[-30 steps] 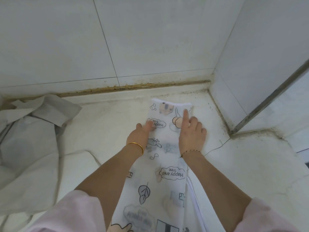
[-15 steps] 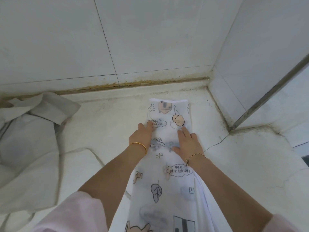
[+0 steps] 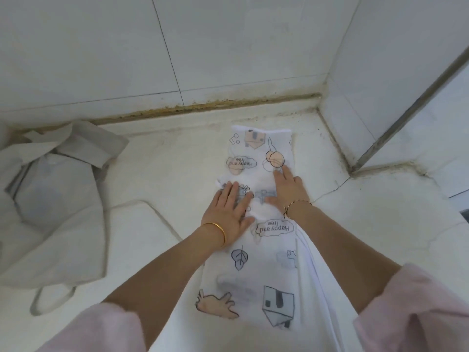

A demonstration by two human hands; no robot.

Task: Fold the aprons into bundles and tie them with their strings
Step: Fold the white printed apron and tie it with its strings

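Note:
A white apron (image 3: pixel 256 265) with cartoon prints and "Happy and free" clouds lies folded lengthwise into a narrow strip on the white floor, running from the wall toward me. My left hand (image 3: pixel 228 212) lies flat on its left half, fingers straight and spread. My right hand (image 3: pixel 286 189) presses flat on its right half, fingers pointing toward the wall. White strings (image 3: pixel 312 262) trail along the strip's right edge under my right forearm.
A loose heap of plain white aprons (image 3: pixel 50 212) lies at the left, with a strap loop (image 3: pixel 50 301) and a string (image 3: pixel 152 212) spread over the floor. Tiled walls close the back and right; a metal door frame (image 3: pixel 406 107) stands right.
Both hands have slid back along the strip toward me, away from its far end. The left hand now lies fully flat on the fabric instead of at its edge.

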